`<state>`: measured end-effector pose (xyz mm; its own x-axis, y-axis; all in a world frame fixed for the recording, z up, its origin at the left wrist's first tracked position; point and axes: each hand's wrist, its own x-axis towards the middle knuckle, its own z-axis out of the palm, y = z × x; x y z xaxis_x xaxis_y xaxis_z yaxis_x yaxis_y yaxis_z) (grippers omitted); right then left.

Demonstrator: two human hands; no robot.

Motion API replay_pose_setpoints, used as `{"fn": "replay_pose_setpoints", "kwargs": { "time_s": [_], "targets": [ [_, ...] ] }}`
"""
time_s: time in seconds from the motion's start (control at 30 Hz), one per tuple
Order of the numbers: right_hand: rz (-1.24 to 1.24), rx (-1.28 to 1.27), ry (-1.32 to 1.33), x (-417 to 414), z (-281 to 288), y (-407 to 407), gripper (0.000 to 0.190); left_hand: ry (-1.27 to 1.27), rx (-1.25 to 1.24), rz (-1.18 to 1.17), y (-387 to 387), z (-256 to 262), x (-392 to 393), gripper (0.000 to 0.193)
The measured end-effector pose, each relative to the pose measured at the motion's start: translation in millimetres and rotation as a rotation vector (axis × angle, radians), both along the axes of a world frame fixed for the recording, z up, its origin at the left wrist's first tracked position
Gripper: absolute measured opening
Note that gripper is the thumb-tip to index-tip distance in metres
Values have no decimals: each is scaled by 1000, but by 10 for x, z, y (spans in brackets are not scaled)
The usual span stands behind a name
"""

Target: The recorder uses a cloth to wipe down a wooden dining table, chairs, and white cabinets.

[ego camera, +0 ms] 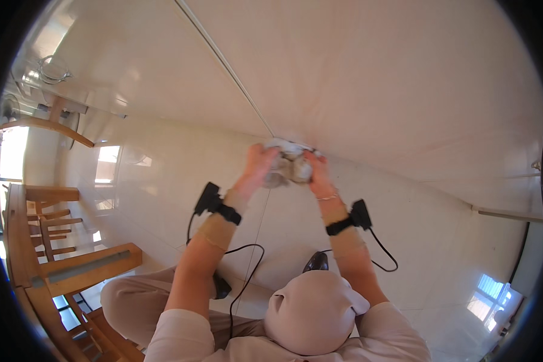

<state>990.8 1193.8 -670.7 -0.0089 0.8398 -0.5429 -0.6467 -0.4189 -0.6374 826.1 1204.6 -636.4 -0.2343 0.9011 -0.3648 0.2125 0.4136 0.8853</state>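
Both hands grip a bunched white and greyish cloth (292, 165) low down, where the glossy wall (366, 90) meets the pale tiled floor (208, 167). My left hand (259, 164) is at the cloth's left side, its thumb over the folds. On the right side my right hand (318, 169) holds the bundle, its thumb near the wall's foot. The cloth's underside is blurred and grey-brown. A seam in the wall (235, 77) runs down to the cloth. Each wrist bears a black strapped device with a cable.
Wooden furniture (90, 267) stands at the left, with a curved wooden piece (50, 124) farther up. My bent knee (131, 303) and dark shoes (316, 261) are close below the arms. Black cables (258, 246) hang near them. A door frame edge (507, 213) lies at the right.
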Motion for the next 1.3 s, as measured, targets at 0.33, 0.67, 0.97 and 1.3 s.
{"fn": "replay_pose_setpoints", "kwargs": {
  "time_s": [0.33, 0.67, 0.97, 1.3],
  "targets": [
    [-316, -19, -273, 2204, 208, -595, 26, -229, -107, -212, -281, 80, 2332, 25],
    [-4, -83, -88, 1037, 318, -204, 21, -376, -156, -16, -31, -7, 941, 24],
    [134, -84, 259, -1174, 379, 281, 22, -238, 4, 242, 185, 320, -1018, 12],
    [121, 10, 316, -852, 291, 196, 20, -243, -56, 218, 224, 214, -793, 15]
  ]
}}
